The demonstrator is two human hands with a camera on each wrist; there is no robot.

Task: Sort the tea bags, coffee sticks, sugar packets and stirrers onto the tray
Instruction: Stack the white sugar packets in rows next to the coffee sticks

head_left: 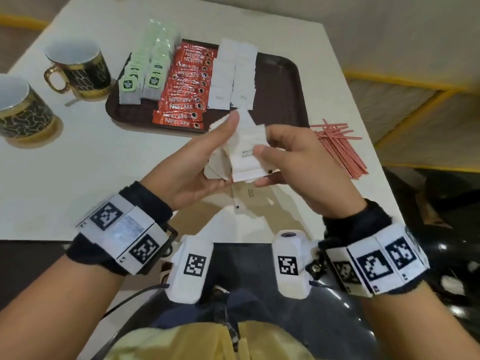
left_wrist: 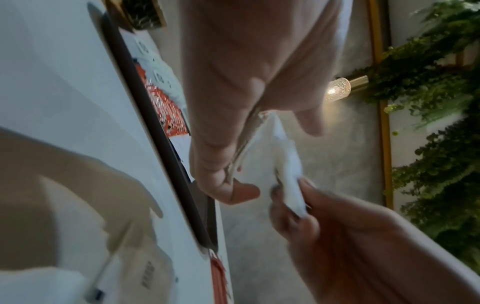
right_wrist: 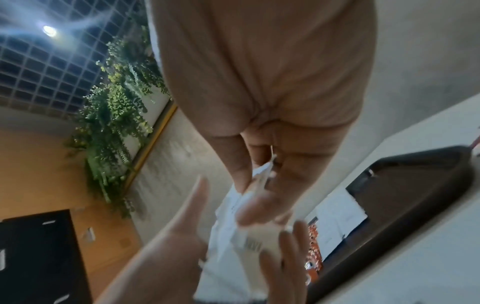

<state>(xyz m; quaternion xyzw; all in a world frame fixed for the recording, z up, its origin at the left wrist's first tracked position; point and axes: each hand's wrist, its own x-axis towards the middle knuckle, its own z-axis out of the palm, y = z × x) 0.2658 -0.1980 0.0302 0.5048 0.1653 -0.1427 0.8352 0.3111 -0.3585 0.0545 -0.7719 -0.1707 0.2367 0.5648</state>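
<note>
Two black and gold mugs (head_left: 78, 71) at the upper left of the head view, on the white table (head_left: 91, 157). Next, a dark brown tray (head_left: 283, 84) in the upper middle. On it, from left to right: green tea bags (head_left: 145, 74), red Nescafe coffee sticks (head_left: 185, 87), white sugar packets on the tray (head_left: 233, 74). In the middle of the frame, the left hand (head_left: 197, 167) holding a loose bunch of sugar packets (head_left: 220, 162), thumb up, fingers curled under. Just beside it, the right hand (head_left: 293, 162) pinching a neat stack of sugar packets (head_left: 246, 157), thumb on top, fingers below. Under the hands, one more sugar packet (head_left: 249, 196) flat on the table. At the right, a pile of red stirrers (head_left: 340, 149) on the table, just off the tray.
</note>
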